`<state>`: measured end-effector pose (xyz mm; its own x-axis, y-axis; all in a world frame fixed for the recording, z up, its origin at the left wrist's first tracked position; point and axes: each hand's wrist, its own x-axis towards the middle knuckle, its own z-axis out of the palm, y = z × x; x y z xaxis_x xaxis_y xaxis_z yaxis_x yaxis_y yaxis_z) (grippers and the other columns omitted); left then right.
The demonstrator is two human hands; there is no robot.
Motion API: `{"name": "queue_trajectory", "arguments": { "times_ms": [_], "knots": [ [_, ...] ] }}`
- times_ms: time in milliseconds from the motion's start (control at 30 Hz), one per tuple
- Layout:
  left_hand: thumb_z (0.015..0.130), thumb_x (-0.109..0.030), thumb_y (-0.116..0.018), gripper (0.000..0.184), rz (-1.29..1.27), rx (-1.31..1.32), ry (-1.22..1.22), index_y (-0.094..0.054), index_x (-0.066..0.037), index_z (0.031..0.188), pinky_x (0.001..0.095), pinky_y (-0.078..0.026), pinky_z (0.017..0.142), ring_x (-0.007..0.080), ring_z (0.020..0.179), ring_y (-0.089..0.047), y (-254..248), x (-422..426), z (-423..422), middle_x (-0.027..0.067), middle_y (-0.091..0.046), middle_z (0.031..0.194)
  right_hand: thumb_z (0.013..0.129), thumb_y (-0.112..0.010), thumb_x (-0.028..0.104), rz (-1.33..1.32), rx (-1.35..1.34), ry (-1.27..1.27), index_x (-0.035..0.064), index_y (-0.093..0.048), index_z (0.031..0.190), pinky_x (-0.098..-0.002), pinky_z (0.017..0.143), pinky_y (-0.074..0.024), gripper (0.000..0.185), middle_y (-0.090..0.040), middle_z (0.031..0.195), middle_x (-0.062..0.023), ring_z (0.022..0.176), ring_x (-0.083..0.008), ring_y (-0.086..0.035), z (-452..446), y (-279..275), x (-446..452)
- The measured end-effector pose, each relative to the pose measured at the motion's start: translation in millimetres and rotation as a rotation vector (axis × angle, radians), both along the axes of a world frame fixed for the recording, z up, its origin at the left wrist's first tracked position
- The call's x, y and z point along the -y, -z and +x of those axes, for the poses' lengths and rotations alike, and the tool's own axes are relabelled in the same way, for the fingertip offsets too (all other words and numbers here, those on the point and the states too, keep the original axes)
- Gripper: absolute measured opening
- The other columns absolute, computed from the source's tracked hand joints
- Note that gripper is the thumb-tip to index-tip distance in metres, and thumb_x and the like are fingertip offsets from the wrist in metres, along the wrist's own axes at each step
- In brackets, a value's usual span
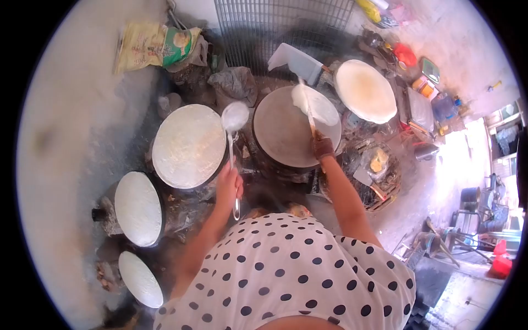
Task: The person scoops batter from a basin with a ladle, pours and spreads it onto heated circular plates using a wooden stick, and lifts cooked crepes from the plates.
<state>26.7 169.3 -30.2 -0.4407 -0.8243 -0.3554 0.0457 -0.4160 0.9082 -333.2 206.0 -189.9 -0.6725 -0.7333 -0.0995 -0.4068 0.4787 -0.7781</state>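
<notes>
My left hand [228, 184] is wrapped round the long handle of a ladle [235, 116], whose bowl is up between two griddles. In my right hand [323, 146], which has a dark brown covering, is a long, thin spreader [309, 107]. Its blade lies over white batter [324, 108] at the far right of the round griddle [280, 129]; the rest of that surface is bare grey-brown. Left of the ladle, a thin white pancake [190, 146] covers another griddle. Two more pancake-covered griddles [138, 209] [141, 279] stand nearer me at the left.
A round stack of pale pancakes [365, 91] stands at the back right. Below it, a scraper [369, 180] lies on a tray beside a small yellowish lump [379, 160]. A white-bladed cleaver-like tool [297, 61] and a printed sack [157, 47] are at the back, before a metal grille [280, 33].
</notes>
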Motion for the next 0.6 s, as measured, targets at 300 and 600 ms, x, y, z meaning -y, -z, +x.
{"name": "queue_trajectory", "arguments": {
  "times_ms": [300,600],
  "knots": [
    [0.100,-0.019,-0.036,0.042,0.066,-0.002,-0.156,-0.036,-0.009,0.140,0.0221,-0.033,0.033,0.0063,0.036,-0.033,-16,-55,24,-0.0026,-0.036,0.059,0.083,-0.062,0.026,0.017,0.072,0.204,0.0132,-0.057,0.128,-0.0336,0.083,-0.0483,0.047,-0.067,0.107,-0.0177,0.096,-0.0233,-0.066,-29,17,-63],
    [0.101,-0.019,-0.033,0.039,0.178,-0.124,-0.254,-0.039,-0.010,0.138,0.0239,-0.034,0.035,0.0061,0.038,-0.031,-5,-83,10,-0.0038,-0.034,0.059,0.082,-0.061,0.037,0.237,-0.056,-0.199,0.0235,-0.053,0.131,-0.0400,0.088,-0.0487,0.051,-0.063,0.113,-0.0164,0.105,-0.0341,-0.061,-54,-10,-1]
  ]
}}
